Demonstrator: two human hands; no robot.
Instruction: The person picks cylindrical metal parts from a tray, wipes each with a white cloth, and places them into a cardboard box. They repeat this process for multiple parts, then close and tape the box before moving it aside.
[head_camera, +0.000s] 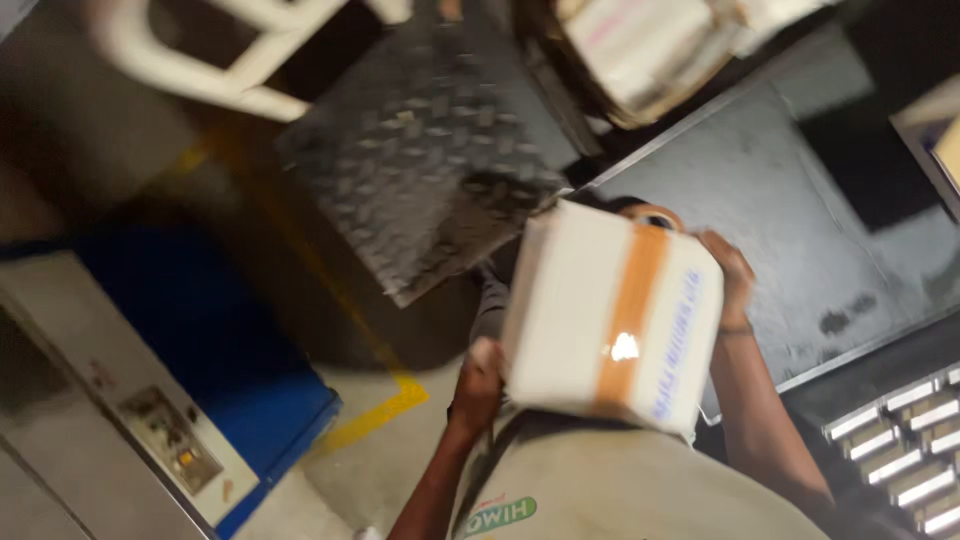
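Hands grip a white cardboard box (610, 318) sealed with a strip of brown tape, seen from the head camera in a tilted, motion-blurred view. That box is held up in the air in front of the person's beige shirt (620, 490), right of centre in the picture. Left hand (478, 385) presses against the box's lower left edge, fingers closed onto the side; right hand (728, 272) clasps the opposite upper edge, fingers wrapped over the corner, with a thin band at the wrist. Both arms reach up from the bottom of the frame.

Behind the box lies a dark metal chequer plate (425, 140), and to its right a flat grey sheet-metal surface (800, 210). A row of steel rollers (905, 440) shows at the lower right corner. At the left stands a grey machine housing with a small control panel (165, 430), next to a blue base (240, 370). Yellow floor marking (375, 415) runs across the concrete. More cartons (650, 50), blurred, sit at the top.
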